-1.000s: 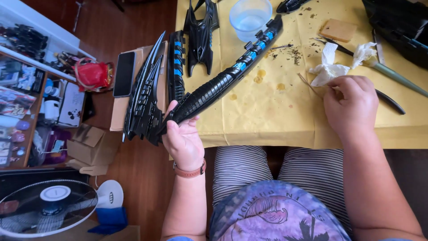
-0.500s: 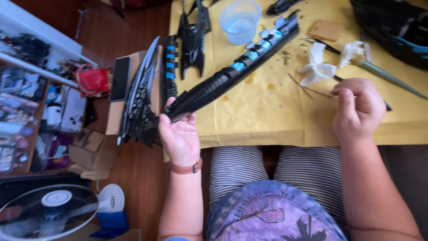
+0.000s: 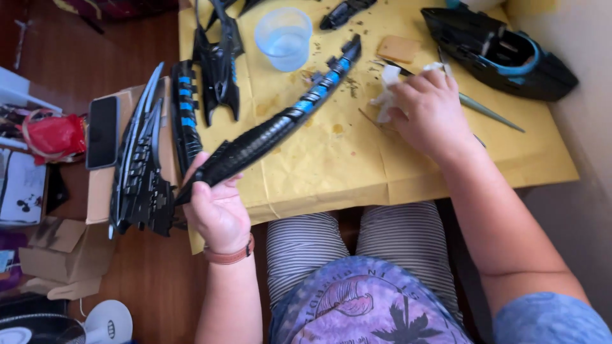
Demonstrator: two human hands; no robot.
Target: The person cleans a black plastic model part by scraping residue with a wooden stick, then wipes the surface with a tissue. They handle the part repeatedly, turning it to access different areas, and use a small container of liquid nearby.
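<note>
My left hand (image 3: 215, 209) grips the lower end of a long black model part with blue bands (image 3: 280, 124), which slants up across the yellow paper-covered table (image 3: 331, 165). A black spiky wing piece (image 3: 137, 172) hangs off the same assembly to the left of that hand. My right hand (image 3: 428, 111) rests on the table over a white crumpled tissue (image 3: 386, 95); its fingers are curled on the tissue. A thin grey tool (image 3: 488, 111) lies just right of that hand.
A clear plastic cup (image 3: 283, 37) stands at the table's back. A black and blue hull piece (image 3: 497, 54) lies at the back right, and a tan sponge block (image 3: 398, 48) sits near it. A cardboard box with a phone (image 3: 102, 130) stands to the left, above a white fan (image 3: 105, 323).
My right hand has moved up and left onto the white tissue. My left hand keeps hold of the long black part, which sits slightly more upright in view.
</note>
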